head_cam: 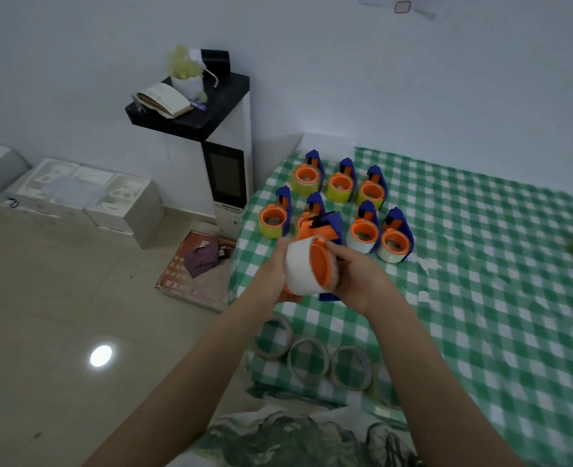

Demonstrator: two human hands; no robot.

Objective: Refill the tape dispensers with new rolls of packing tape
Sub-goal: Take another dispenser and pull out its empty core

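Head view: a table under a green checked cloth (480, 264) carries a cluster of loaded blue-and-orange dispensers (362, 232). Just in front of them, raised above the cloth, both hands hold another dispenser (323, 264). The left hand (273, 276) cups the white roll of tape (298, 271) seated on its orange hub, and the right hand (359, 276) curls round the hub's far side. Empty cardboard rings (308, 360) lie nearer the person.

glossy plastic tablecloth (480, 264), matt orange plastic dispenser (322, 261), shiny floor (59, 315).
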